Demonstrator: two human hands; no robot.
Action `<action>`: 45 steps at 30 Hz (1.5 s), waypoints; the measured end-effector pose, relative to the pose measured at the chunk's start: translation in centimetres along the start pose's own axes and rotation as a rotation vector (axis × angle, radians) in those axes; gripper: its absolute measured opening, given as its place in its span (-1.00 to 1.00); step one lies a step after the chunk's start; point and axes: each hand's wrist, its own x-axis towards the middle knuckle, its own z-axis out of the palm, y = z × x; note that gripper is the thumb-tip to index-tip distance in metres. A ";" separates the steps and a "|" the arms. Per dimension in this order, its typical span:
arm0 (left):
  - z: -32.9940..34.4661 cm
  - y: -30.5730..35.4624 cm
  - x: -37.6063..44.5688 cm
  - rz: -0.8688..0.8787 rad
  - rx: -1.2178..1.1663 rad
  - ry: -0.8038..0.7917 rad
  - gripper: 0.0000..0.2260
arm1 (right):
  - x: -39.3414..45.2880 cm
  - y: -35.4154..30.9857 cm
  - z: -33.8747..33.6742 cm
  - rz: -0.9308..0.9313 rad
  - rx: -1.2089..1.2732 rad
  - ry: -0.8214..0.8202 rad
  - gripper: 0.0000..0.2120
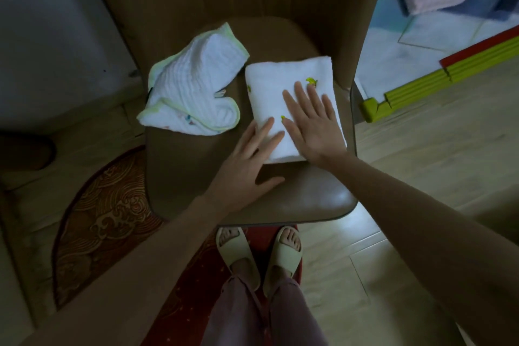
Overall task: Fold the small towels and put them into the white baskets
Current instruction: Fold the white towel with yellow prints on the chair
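Hands are lying flat and open on the folded white towel (283,98) on the brown chair seat (202,166), right hand (311,121) pressing its middle, left hand (247,160) overlapping its near-left edge, green-trimmed towel (191,93) lying crumpled just beside.

Both forearms are bare, with no sleeve in view. The left hand (247,161) and the right hand (311,123) wear no gloves, rings or watch. Below the hands, loose dusty-mauve trousers (261,314) fall to the ankles, and thick-soled, open-toed cream slide sandals (283,255) cover both feet.
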 end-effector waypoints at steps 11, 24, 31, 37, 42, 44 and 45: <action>0.8 1.0 2.4 -0.145 -0.240 0.194 -0.38 | -5.8 3.1 -1.2 -0.315 -0.155 -0.062 -0.31; -9.3 5.0 5.8 -0.439 -0.447 0.384 -0.68 | -2.2 -1.7 -12.0 -0.283 -0.297 0.273 -0.57; -13.7 6.3 6.3 -0.475 -0.430 0.147 -0.74 | -2.3 -2.9 -15.7 -0.239 -0.370 0.093 -0.69; -14.0 5.1 5.5 -0.460 -0.323 -0.296 -0.80 | -2.2 -2.3 -16.5 -0.119 -0.235 -0.174 -0.77; -13.4 3.5 4.8 -0.656 -0.479 -0.358 -0.87 | -2.4 -1.4 -15.8 -0.009 0.411 -0.327 -0.86; -12.3 2.6 3.8 -0.718 -0.548 -0.291 -0.84 | -2.5 -1.1 -14.3 0.072 0.537 -0.322 -0.82; -11.4 2.2 3.3 -0.784 -0.613 -0.234 -0.84 | -2.3 -0.9 -13.0 0.123 0.558 -0.319 -0.77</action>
